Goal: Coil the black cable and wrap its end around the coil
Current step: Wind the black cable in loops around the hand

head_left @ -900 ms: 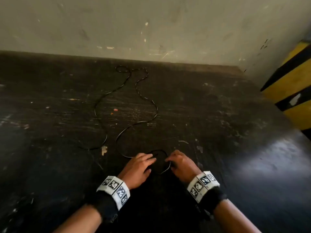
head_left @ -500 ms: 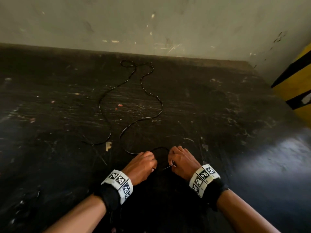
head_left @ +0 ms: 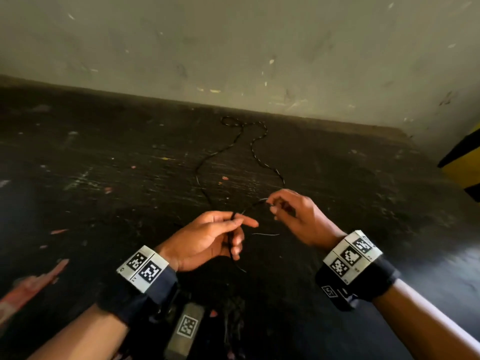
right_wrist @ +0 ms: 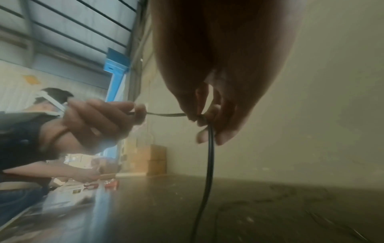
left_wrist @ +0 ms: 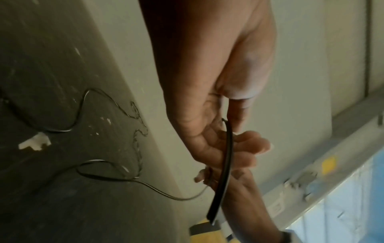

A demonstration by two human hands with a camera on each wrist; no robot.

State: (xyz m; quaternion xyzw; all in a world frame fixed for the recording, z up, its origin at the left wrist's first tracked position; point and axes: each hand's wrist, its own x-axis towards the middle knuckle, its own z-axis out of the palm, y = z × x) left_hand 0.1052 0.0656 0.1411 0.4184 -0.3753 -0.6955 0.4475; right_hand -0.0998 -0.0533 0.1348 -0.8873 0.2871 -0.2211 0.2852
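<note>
A thin black cable [head_left: 262,162] snakes over the dark table toward the far wall. My left hand [head_left: 233,224] pinches it near its free end, and the short cut end [left_wrist: 223,172] hangs below the fingers. My right hand [head_left: 272,203] pinches the same cable a little farther along, to the right and slightly farther off. A short span of cable [right_wrist: 166,114] runs between the two hands, above the table. From the right hand the cable [right_wrist: 208,164] drops to the table.
The dark scratched table [head_left: 104,203] ends at a pale wall [head_left: 233,48]. A yellow and black striped post [head_left: 465,162] stands at the right. Another person [right_wrist: 41,148] works at the table's far left, near cardboard boxes [right_wrist: 155,161]. Small paint flecks dot the surface.
Both hands have risen off the table with the cable's near end. The small loop that lay between them is gone; a short span now runs between the two pinches.
</note>
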